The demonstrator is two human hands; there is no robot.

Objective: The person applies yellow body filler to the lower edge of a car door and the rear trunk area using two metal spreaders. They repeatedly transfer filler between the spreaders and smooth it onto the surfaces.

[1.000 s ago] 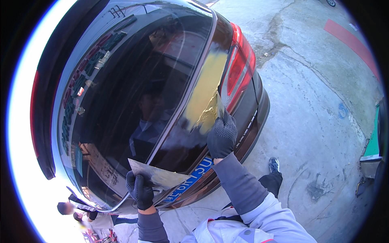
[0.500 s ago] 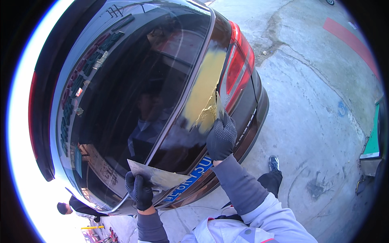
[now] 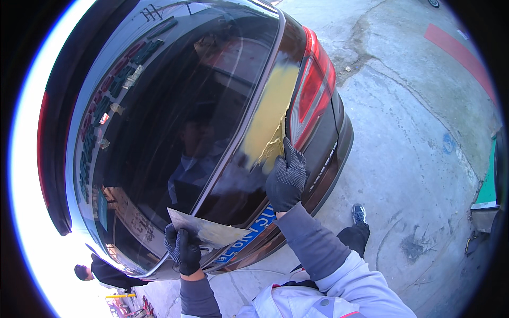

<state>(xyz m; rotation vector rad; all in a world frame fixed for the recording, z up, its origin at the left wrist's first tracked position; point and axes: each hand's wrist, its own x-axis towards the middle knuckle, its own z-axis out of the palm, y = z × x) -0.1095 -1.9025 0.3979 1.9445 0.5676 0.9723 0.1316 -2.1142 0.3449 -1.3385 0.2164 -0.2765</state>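
Note:
My gloved left hand (image 3: 183,251) is closed on one end of a flat, smeared metal putty plate (image 3: 211,231), in front of the car's rear window and licence plate. Higher up and to the right, my gloved right hand (image 3: 288,177) is at the dark tailgate, beside the tail light (image 3: 313,95). Its fingers are closed on a putty spreader, whose blade is almost wholly hidden at this angle. Yellowish body filler (image 3: 270,106) covers the panel between window and tail light. The filler's lower edge by my right fingertips is ridged and rough.
The dark rear window (image 3: 175,111) fills the left side and carries reflections. A blue licence plate (image 3: 249,236) sits below my hands. Concrete floor (image 3: 408,159) stretches to the right, with a red strip (image 3: 461,58) on it. Another person (image 3: 106,273) is at lower left.
My right hand has shifted slightly and turned, so the spreader's blade, visible before along the tail light's edge, is now mostly hidden. The left hand and putty plate have hardly moved.

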